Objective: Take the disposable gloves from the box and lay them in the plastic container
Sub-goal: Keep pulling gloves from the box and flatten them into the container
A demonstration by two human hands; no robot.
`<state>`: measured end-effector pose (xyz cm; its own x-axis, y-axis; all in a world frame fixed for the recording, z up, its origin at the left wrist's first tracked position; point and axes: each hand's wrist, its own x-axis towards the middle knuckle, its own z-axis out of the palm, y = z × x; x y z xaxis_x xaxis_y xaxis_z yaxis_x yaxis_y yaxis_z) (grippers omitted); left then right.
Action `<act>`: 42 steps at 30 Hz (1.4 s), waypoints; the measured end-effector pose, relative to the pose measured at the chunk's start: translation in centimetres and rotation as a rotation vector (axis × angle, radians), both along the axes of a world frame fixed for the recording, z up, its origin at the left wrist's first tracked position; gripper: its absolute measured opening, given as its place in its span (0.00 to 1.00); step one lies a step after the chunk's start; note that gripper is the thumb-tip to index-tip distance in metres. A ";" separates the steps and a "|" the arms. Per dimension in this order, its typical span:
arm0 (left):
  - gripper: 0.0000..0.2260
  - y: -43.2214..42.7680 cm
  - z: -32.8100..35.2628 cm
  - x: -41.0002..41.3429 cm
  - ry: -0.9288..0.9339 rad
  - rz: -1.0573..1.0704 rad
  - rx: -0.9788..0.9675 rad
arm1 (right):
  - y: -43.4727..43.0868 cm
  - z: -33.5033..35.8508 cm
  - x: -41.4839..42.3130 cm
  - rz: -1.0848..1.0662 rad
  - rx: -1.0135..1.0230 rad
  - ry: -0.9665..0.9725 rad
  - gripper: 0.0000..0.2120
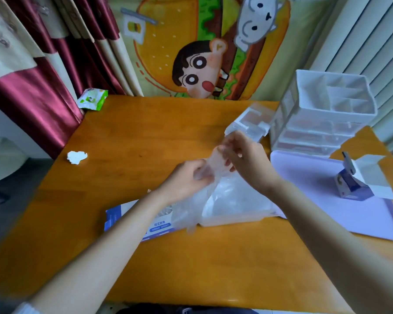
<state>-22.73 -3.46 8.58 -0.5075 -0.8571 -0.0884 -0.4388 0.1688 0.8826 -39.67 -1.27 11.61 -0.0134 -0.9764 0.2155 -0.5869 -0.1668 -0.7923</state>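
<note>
Forearms reach in over the tabletop (191, 268). Left hand (186, 177) and right hand (247, 157) both pinch one clear glove (214, 160) with curled fingers (232, 139), holding it stretched just above the plastic container (234, 219). Loose film appears to lie inside the container already. Glove box (132, 219) lies flat just left of the container. Recommendation: draw the glove flat, lower it squarely within the container's walls, then release. Thin film will likely cling to skin.

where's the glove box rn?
Head view: the glove box lies flat on the table, left of centre, partly under the left forearm, its right end beside the clear plastic container.
</note>
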 end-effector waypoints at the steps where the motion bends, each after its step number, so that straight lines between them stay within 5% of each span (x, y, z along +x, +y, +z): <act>1: 0.01 0.1 0.1 -0.2 0.017 0.012 0.002 | 0.1 -0.4 -0.6 -0.093 -0.019 -0.074 0.06; 7: 0.02 0.3 0.1 -1.1 0.160 0.241 0.033 | 2.4 -4.4 -0.7 -0.218 0.443 -0.425 0.15; 11: 0.03 0.9 0.1 -1.9 0.242 0.360 0.041 | 4.2 -5.8 0.9 -0.024 0.750 -0.372 0.27; 15: 0.02 1.1 0.0 -1.7 0.310 0.400 0.080 | 3.9 -6.3 1.2 0.000 0.817 -0.553 0.27; 20: 0.04 0.9 -0.5 -0.2 0.286 0.391 0.101 | 2.5 -5.7 0.8 -0.146 0.631 -0.862 0.18; 29: 0.04 0.1 -5.1 5.3 -0.268 0.252 0.079 | 0.8 -3.1 -1.8 -0.163 0.176 -0.348 0.07; 33: 0.08 -1.6 -3.3 5.2 -0.168 0.433 0.044 | 0.8 -1.9 -1.8 0.019 0.160 -0.165 0.12; 38: 0.24 -0.6 -1.5 2.7 -0.228 0.150 0.388 | 1.3 -2.4 -1.1 0.211 0.170 -0.145 0.17; 42: 0.23 -0.1 -2.2 2.2 -0.240 0.155 0.478 | 2.2 -2.5 -1.4 0.297 0.168 -0.130 0.16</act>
